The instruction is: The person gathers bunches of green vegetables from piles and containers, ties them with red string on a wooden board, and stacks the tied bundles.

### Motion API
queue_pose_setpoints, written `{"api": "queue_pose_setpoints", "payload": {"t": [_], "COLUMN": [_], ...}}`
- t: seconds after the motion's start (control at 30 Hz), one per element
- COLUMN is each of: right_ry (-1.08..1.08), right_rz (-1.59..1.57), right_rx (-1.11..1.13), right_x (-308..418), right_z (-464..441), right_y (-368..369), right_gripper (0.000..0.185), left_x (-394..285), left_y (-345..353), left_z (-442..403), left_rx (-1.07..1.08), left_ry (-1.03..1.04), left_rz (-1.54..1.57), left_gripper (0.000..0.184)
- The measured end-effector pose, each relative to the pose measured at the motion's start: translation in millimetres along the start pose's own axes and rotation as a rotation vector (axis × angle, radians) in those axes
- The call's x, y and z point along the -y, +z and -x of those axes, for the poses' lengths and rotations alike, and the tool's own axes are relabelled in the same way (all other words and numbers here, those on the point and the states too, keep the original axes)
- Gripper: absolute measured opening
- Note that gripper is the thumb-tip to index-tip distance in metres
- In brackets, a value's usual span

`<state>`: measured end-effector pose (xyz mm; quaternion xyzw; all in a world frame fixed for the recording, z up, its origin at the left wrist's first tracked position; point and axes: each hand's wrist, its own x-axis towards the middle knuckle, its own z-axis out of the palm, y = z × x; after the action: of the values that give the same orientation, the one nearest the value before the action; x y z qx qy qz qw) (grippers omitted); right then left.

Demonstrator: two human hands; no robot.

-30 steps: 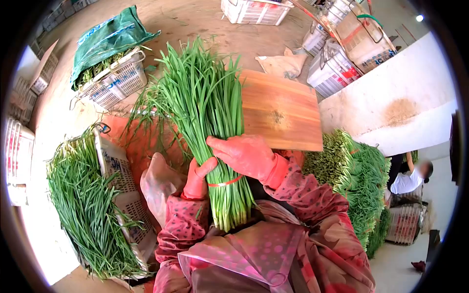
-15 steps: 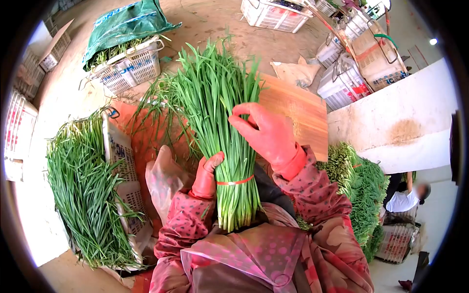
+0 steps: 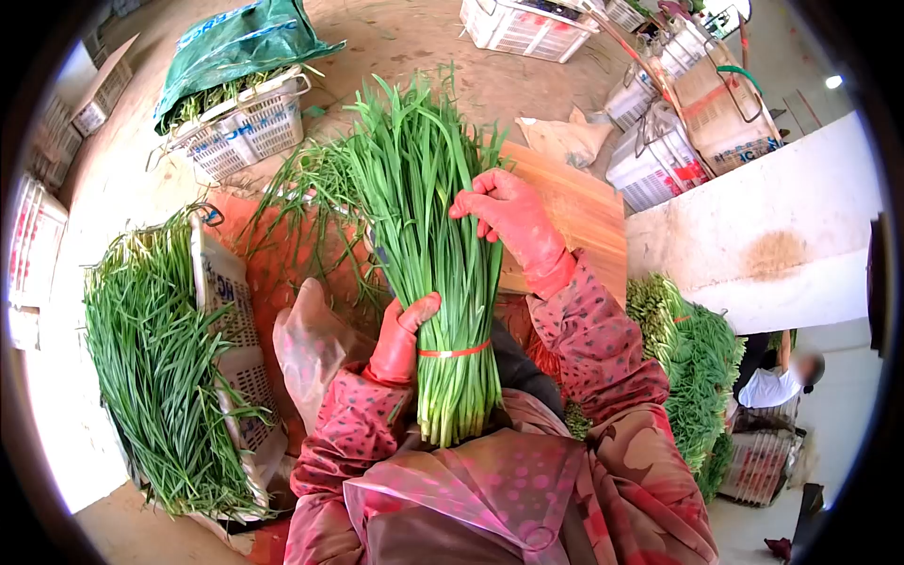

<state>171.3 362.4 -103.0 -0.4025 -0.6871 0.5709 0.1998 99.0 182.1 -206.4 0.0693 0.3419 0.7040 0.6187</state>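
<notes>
One bundle [image 3: 440, 250]: left hand [image 3: 400, 341] gripping
Right hand [image 3: 513, 221]: moved higher, fingers curled, hold unclear
Leaves [image 3: 405, 155]: apparently now its focus

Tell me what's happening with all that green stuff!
A person in red gloves has a big bunch of long green leaves, with a red band around its lower part. The left hand grips the bunch just above the band, and the right hand is up at the leaves on the right side. More leaves fill a white crate on the left, and a wooden board sits behind the right hand.
</notes>
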Motion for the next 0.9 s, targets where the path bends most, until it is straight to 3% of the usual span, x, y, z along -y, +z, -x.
{"api": "queue_pose_setpoints", "payload": {"t": [0.07,0.2,0.27,0.37,0.5,0.57,0.6,0.8,0.87,0.9], "right_ry": [0.119,0.058,-0.206,-0.187,-0.194,0.078,0.074,-0.099,-0.357,-0.358], "right_rz": [-0.054,0.017,0.379,0.600,0.534,0.193,0.193,0.141,0.190,0.190], "right_rx": [0.058,0.053,-0.031,-0.010,0.062,0.137,0.137,0.158,0.043,0.043], "right_x": [7,2,-5,-1,-9,-3,-3,-13,-25,-26], "right_z": [5,5,8,12,8,12,13,15,7,6], "right_y": [-5,-6,-5,-9,-16,-18,-19,-20,-14,-16], "right_gripper": [0.019,0.022,0.027,0.031,0.024,0.027,0.027,0.038,0.034,0.034], "left_x": [1,-1,-2,1,3,2,2,3,4,4], "left_y": [0,7,10,17,21,18,18,20,20,20], "left_z": [0,2,3,4,5,5,4,5,5,5], "left_rx": [0.007,0.010,0.008,-0.020,-0.036,-0.004,0.028,0.040,0.043,0.046], "left_ry": [-0.004,-0.006,-0.009,0.018,0.040,0.020,0.002,-0.001,0.001,0.004], "left_rz": [-0.015,-0.020,-0.023,-0.050,-0.082,-0.058,-0.035,-0.048,-0.050,-0.052], "left_gripper": [0.041,0.042,0.042,0.042,0.043,0.044,0.045,0.045,0.045,0.045]}}
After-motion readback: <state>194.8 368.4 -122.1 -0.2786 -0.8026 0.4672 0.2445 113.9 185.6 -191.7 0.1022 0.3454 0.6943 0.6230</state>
